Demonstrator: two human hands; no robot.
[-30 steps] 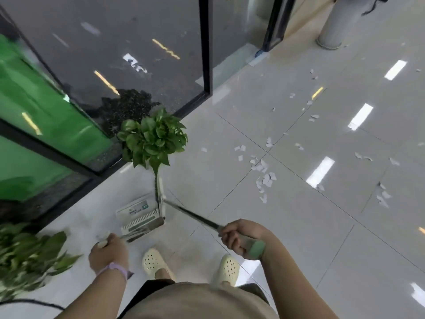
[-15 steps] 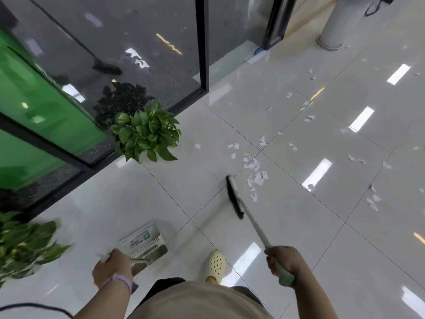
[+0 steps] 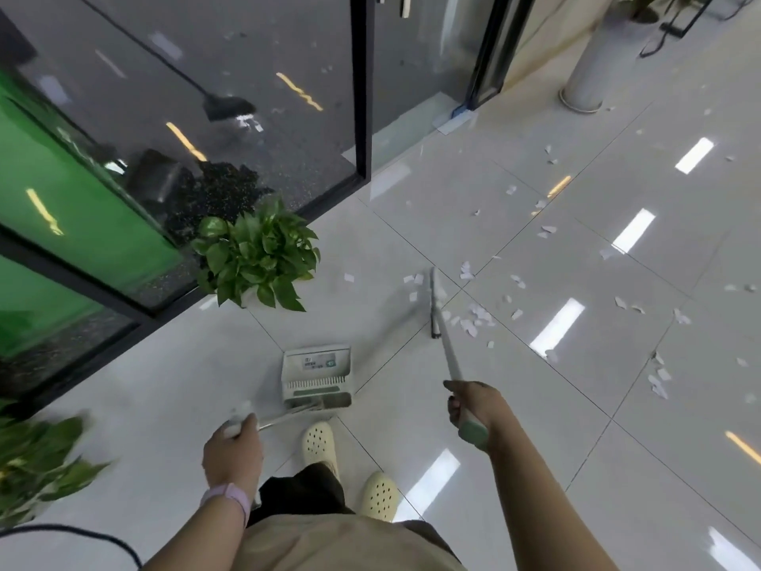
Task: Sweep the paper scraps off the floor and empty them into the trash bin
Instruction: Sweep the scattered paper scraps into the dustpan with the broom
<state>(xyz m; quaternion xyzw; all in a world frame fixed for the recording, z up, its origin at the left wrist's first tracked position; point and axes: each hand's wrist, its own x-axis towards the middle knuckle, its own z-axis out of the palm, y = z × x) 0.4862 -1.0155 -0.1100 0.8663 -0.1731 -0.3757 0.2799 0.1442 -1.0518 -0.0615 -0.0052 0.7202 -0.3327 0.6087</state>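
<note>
My right hand (image 3: 473,410) grips the green end of a long broom handle. The broom (image 3: 435,307) reaches forward, and its narrow dark head stands on the tiles just left of a cluster of white paper scraps (image 3: 475,319). More scraps lie scattered over the glossy floor to the right and far ahead. My left hand (image 3: 234,451) holds the handle of a grey-white dustpan (image 3: 316,375), which sits on the floor in front of my cream clogs. No trash bin is in view.
A leafy potted plant (image 3: 257,257) stands by the dark-framed glass wall (image 3: 362,96) on the left. Another plant (image 3: 37,459) fills the lower left corner, with a black cable beneath it. A grey round column (image 3: 593,63) rises at the far right.
The broom swung from beside the dustpan out to the right and forward, up to the scrap cluster. The dustpan shifted right, away from the plant, and the view moved forward.
</note>
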